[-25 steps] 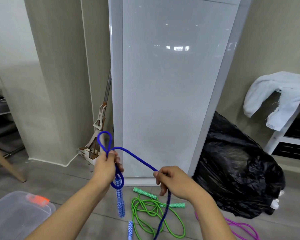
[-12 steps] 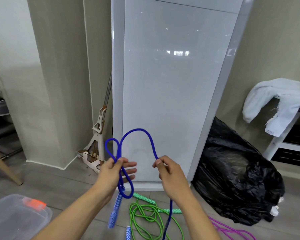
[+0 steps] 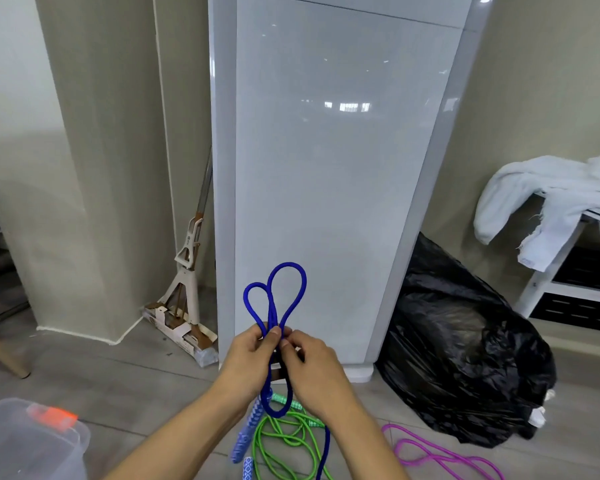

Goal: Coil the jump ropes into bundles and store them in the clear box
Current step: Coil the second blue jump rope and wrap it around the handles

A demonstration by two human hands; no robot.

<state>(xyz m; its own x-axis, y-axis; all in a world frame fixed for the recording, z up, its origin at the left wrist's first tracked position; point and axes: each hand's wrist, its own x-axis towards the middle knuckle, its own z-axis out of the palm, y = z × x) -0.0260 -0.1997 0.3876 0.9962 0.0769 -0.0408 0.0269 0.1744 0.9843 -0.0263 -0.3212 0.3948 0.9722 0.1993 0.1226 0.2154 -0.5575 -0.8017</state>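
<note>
Head, blue rope (image 3: pixel 272 306), mop (image 3: pixel 186 252), black bag (image 3: pixel 465 358)

Blue rope (image 3: pixel 289 264): deep blue; handle (image 3: pixel 245 438) blue-white diamond pattern.
Green rope (image 3: pixel 256 445): bright green; grip (image 3: pixel 284 399) green with white marks.
Third rope (image 3: pixel 413 463): magenta.
Bag (image 3: pixel 465 341): glossy black.
Box (image 3: pixel 21 452): clear; latch (image 3: pixel 54 414) orange.
Cloth (image 3: pixel 551 188): white.
Floor (image 3: pixel 118 382): grey wood grain.
</note>
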